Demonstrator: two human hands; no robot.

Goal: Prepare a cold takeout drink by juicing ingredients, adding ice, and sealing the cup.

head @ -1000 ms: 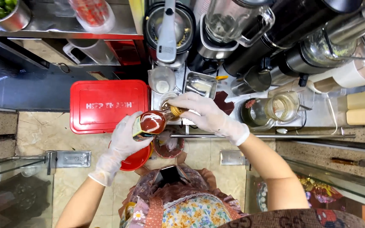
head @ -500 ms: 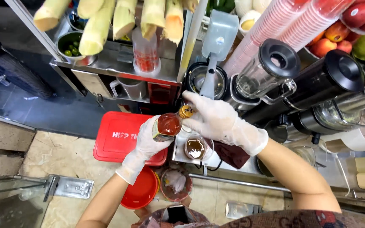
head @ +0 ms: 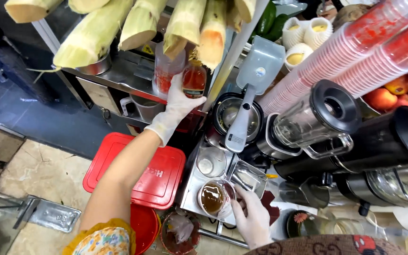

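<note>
Left hand: your gloved left hand (head: pixel 178 106) is closed around the syrup bottle (head: pixel 194 79), arm stretched out to the steel shelf (head: pixel 119 66).
Bottle: upright, red-brown liquid inside, cap end hidden up among the sugarcane stalks (head: pixel 185 23); a clear plastic cup (head: pixel 164 71) stands just left of your grip.
Right hand: your gloved right hand (head: pixel 251 219) grips the side of the glass cup (head: pixel 213 197) (brown liquid in it).
Cup: sits on the steel tray (head: pixel 190 182); an empty glass (head: pixel 210 163) stands just beyond your grip.
Nearby: red box lid (head: pixel 161 182) left of the tray, blender jug (head: pixel 308 125) to the right (lid on).
</note>
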